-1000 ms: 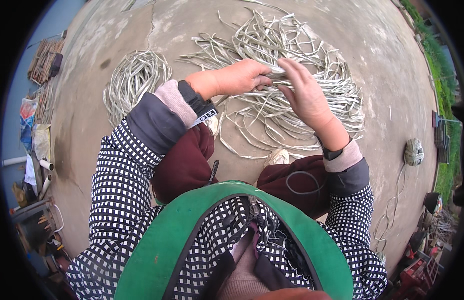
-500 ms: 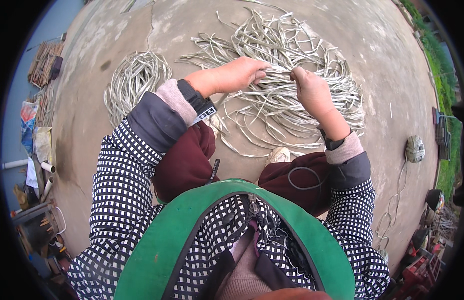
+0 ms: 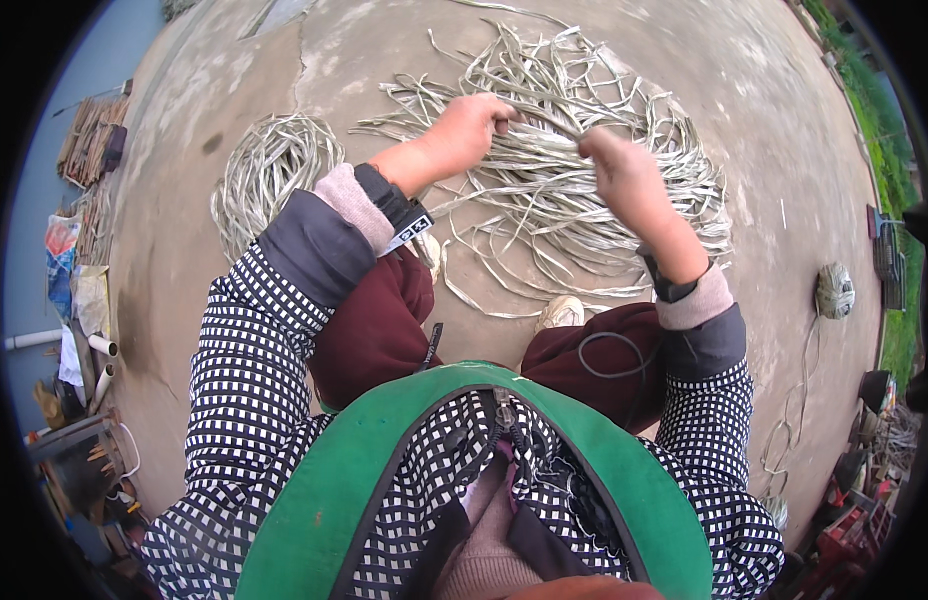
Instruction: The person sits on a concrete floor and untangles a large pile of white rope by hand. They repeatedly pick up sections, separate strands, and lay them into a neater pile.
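Note:
A large loose heap of silvery-grey flat strips [image 3: 584, 235] lies on the concrete in front of my feet. Above its left part, my left hand [image 3: 471, 128] is closed in a pinch on a strip [image 3: 546, 122]. That strip runs across to my right hand [image 3: 629, 180], whose fingers are closed on it and slightly smeared by motion. Strands of the heap pass below both hands, so the held strip's ends cannot be traced.
Left of the heap sits a smaller coil of the same strips [image 3: 276, 165]. A wound ball [image 3: 835, 291] lies at the right, trailing a cord. Bundled sticks [image 3: 92, 140] and white pipes [image 3: 102, 345] line the left edge. My shoe [image 3: 560, 312] stands beside the heap.
My left hand has moved a little left and up, and its fingers have curled in more. My right hand stays near the same place, now blurred. The gap between them has widened.

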The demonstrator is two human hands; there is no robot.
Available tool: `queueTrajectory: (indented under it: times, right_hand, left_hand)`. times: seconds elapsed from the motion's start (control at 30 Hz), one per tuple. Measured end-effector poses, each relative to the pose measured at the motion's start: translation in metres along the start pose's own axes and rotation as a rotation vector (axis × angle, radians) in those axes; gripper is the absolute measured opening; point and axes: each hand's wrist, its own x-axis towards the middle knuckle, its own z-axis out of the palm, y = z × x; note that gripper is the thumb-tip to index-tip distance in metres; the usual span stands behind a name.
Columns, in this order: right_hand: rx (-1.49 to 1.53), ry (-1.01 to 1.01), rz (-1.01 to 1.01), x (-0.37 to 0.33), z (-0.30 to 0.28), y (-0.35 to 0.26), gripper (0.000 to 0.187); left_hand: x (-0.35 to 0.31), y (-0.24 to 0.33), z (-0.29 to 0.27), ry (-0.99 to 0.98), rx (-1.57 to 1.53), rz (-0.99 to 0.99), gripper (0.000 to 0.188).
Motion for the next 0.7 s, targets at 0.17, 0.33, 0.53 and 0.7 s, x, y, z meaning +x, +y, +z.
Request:
queueTrajectory:
  times: [0.17,0.33,0.53,0.7]
  right_hand:
    - [0.515,-0.284,-0.054,-0.003,0.019,-0.022,0.013]
    - [0.91,-0.409,0.358,0.003,0.013,-0.007,0.011]
    - [0.843,-0.195,0.126,-0.002,0.019,-0.016,0.029]
    - [0.964,-0.279,0.25,-0.001,0.025,-0.019,0.029]
  left_hand:
    - [-0.001,0.023,-0.004,-0.075,-0.766,-0.123,0.027]
    - [-0.003,0.045,-0.012,-0.245,-0.991,-0.114,0.025]
    - [-0.005,0.039,-0.011,-0.365,-0.877,-0.115,0.023]
    - [-0.002,0.034,-0.007,-0.392,-0.693,-0.047,0.019]
